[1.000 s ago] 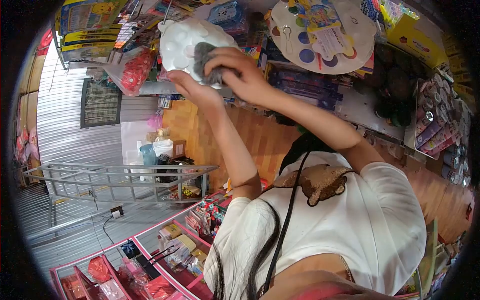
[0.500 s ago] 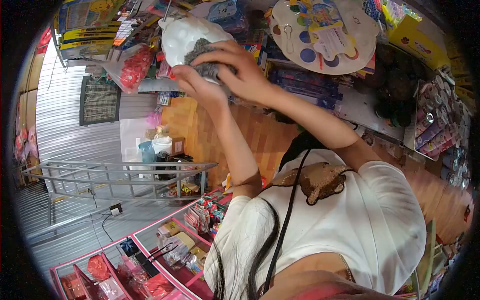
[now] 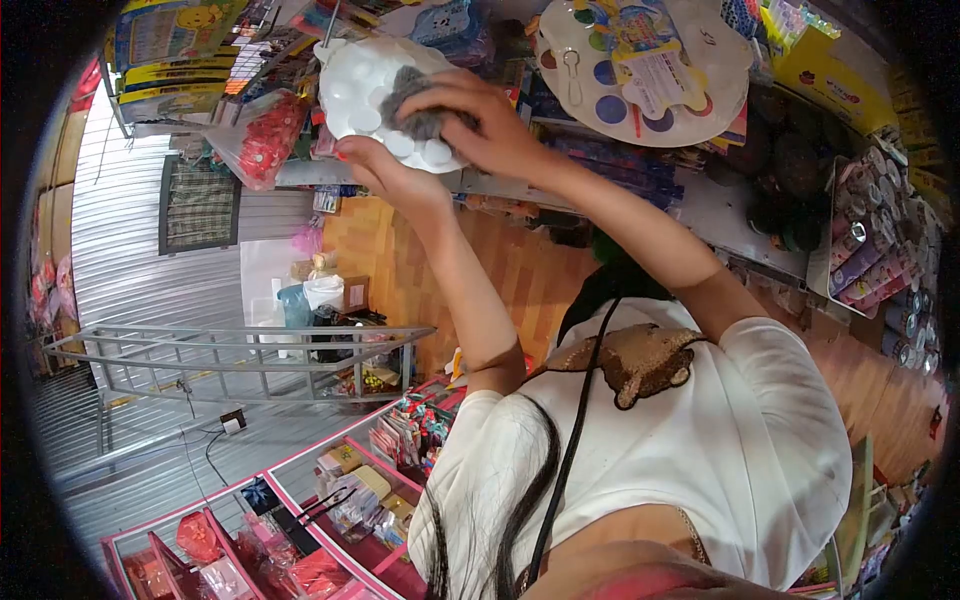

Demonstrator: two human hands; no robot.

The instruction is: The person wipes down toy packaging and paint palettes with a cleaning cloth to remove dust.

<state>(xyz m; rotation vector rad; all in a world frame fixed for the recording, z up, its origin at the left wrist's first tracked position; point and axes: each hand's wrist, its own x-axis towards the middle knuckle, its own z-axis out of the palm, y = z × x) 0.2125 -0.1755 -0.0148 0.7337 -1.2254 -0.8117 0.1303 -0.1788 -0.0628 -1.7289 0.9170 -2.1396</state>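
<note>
A white plastic palette with round wells (image 3: 350, 85) is tilted at the top centre. My left hand (image 3: 395, 182) grips its lower edge, with the thumb near the rim. A grey, fuzzy cloth (image 3: 408, 98) lies against the wells, bunched under the curled fingers of my right hand (image 3: 480, 122). The palette's right part is hidden behind the cloth and my right hand. To the right, another white palette with coloured wells (image 3: 575, 100) lies on packaged goods.
A clear bag of red items (image 3: 262, 140) hangs left of my hands. Beyond it stand a metal rack (image 3: 240, 350) and a dark-framed panel (image 3: 200, 205). Pink-edged shelves (image 3: 300, 515) are at the lower left. A box of tubes (image 3: 870, 240) sits at the right.
My right hand and the cloth have shifted slightly over the palette, uncovering more wells along its lower edge. My left hand still holds the palette, which is tilted a little differently.
</note>
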